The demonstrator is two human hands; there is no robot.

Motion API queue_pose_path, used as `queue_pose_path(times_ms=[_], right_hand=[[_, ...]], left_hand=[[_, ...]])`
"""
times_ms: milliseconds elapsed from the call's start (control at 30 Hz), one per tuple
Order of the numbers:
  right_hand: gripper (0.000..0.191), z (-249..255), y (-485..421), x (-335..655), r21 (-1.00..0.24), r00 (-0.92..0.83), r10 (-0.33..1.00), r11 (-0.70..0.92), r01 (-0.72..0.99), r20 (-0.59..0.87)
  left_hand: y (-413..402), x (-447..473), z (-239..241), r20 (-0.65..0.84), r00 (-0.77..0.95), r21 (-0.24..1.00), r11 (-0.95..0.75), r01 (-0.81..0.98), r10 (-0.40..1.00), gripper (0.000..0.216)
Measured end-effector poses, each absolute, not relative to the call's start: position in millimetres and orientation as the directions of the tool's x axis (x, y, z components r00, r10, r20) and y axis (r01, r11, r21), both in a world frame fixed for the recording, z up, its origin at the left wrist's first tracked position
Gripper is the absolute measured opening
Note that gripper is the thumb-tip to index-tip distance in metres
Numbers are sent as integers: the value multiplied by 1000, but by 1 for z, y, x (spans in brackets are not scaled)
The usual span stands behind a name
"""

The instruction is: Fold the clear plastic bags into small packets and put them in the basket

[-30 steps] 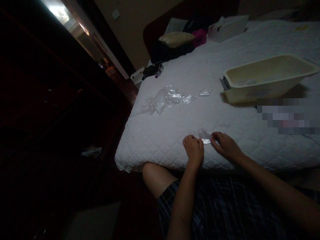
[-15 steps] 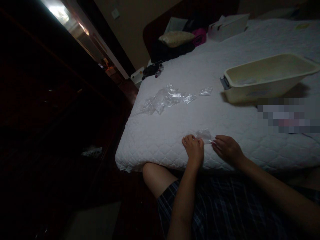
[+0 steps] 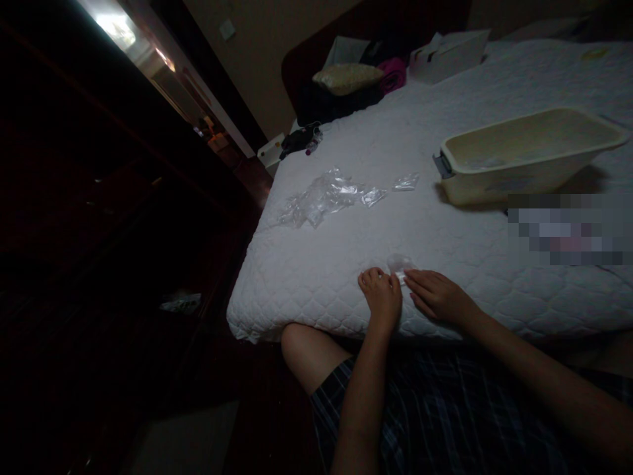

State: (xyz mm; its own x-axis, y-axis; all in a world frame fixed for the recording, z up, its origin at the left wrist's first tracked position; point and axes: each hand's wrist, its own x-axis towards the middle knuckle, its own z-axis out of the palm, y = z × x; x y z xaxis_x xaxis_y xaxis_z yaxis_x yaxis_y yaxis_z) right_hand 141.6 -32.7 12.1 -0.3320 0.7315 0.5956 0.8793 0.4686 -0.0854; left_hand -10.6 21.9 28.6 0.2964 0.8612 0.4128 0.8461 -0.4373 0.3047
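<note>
A small clear plastic bag (image 3: pixel 401 262) lies on the white quilted bed cover near its front edge. My left hand (image 3: pixel 382 295) is closed at the bag's left side, fingers curled and thumb against the plastic. From the right, my right hand (image 3: pixel 440 295) reaches over the bag's near edge. Its fingers are stretched out and rest on the plastic, with the thumb apart below them. Part of the bag is hidden under the fingers. Farther up the bed is a loose spread of similar clear plastic bags (image 3: pixel 324 196).
A cream plastic bin (image 3: pixel 524 185) with a grey handle stands at right, beside a blurred-out patch. A white box (image 3: pixel 448 58), a beige cushion (image 3: pixel 347 78) and a rolled magenta cloth (image 3: pixel 393 75) are at the far end. My knee (image 3: pixel 311 353) touches the bed's front edge.
My right hand has slid left along the bag's near edge, closer to my left hand, and its fingers have straightened. My left hand stays in place.
</note>
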Motion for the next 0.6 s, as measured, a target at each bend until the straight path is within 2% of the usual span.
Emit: queue_pose_path(times_ms=[167, 333, 433, 533, 600], right_hand=[[38, 13, -33, 142, -188, -298, 777, 466, 865, 555], [35, 14, -33, 141, -168, -303, 763, 470, 867, 571], [34, 15, -33, 141, -140, -316, 756, 470, 871, 573], [32, 15, -32, 142, -163, -312, 759, 478, 863, 571], [34, 16, -32, 141, -184, -300, 763, 476, 860, 572]], left_hand=[[22, -9, 27, 416, 277, 305, -420, 855, 866, 21], [19, -12, 25, 478, 240, 317, -421, 850, 845, 22], [18, -16, 25, 447, 420, 223, -553, 803, 790, 26], [21, -18, 25, 296, 705, 95, -755, 649, 644, 36], [25, -18, 26, 255, 753, 81, -789, 609, 607, 41]])
